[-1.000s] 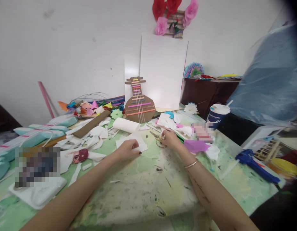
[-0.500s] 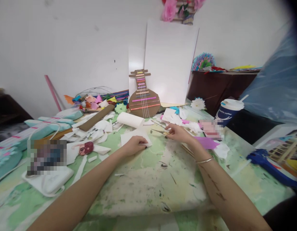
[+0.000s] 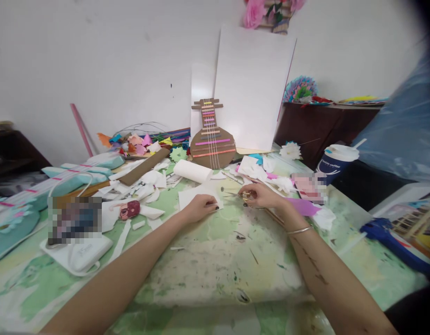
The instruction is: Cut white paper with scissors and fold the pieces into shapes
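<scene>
My left hand [image 3: 200, 208] rests on the table with its fingers closed on the right edge of a sheet of white paper [image 3: 187, 197]. To the right, a small pair of scissors [image 3: 247, 196] with gold-coloured handles is in the grip of my right hand [image 3: 261, 196]. The blades point left toward the paper and do not touch it. Just behind the sheet lies a roll of white paper [image 3: 193, 171]. A brown cardboard lute [image 3: 213, 148] with coloured strips and white strings stands upright behind the roll.
White paper scraps [image 3: 150, 181] and a brown strip [image 3: 145, 166] lie left of the roll. A coffee cup [image 3: 335, 163], a purple sheet [image 3: 301, 206] and a blue glue gun [image 3: 392, 242] are on the right. A white power bank [image 3: 80, 256] sits at the left.
My right hand has turned a little and its fingers have closed further round the scissor handles. My left hand keeps hold of the paper. The whole view has shifted slightly.
</scene>
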A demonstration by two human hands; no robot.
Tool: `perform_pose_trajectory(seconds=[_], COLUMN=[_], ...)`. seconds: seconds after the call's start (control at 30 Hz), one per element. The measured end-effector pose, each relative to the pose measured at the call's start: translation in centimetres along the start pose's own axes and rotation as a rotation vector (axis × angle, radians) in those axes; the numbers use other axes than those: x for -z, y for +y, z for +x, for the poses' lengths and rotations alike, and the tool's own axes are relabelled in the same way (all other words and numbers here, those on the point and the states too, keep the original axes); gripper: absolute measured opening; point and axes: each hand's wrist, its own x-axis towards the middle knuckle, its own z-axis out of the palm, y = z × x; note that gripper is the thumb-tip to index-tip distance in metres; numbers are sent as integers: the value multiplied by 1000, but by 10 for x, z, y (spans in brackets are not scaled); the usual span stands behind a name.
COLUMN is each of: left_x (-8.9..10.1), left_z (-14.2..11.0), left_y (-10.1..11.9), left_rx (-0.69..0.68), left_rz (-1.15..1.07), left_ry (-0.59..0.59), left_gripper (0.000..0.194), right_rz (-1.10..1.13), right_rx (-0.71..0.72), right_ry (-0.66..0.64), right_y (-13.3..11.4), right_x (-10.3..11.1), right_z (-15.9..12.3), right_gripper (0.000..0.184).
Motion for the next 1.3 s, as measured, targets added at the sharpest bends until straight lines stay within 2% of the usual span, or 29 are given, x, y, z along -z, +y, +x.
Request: perform_pose_trajectory(seconds=[0.17,0.37,0.6,0.83,1.0,1.13,1.3], left_x=[2,1,3,0,-2,1,7], left_z=[0,2,3,4,4,4,4], left_y=[-1,-5,-1,-6,-8,-10,-15], left_rx=[-17,-19,3,8,-12,-82,-336], left_rz=[-39,-68,-67,-61,-40,-1,159], left_ry=[-2,20,45,70,82,93,-22], left_gripper=[23,22,22,22,18,18,26], right_rz=[48,20,-38,-65,-71,-52,-50], right_rx=[79,133,171,231,222,227,245], right_ry=[-30,-2,-16,-55,-62,-65,-52], right_y=[-1,2,5,-1,-3,1,5], right_x=[-4,-9,-14,-19,-20,-19,-20], right_z=[0,4,10,14,14,14,16], right_gripper=[41,45,45,50,51,50,50])
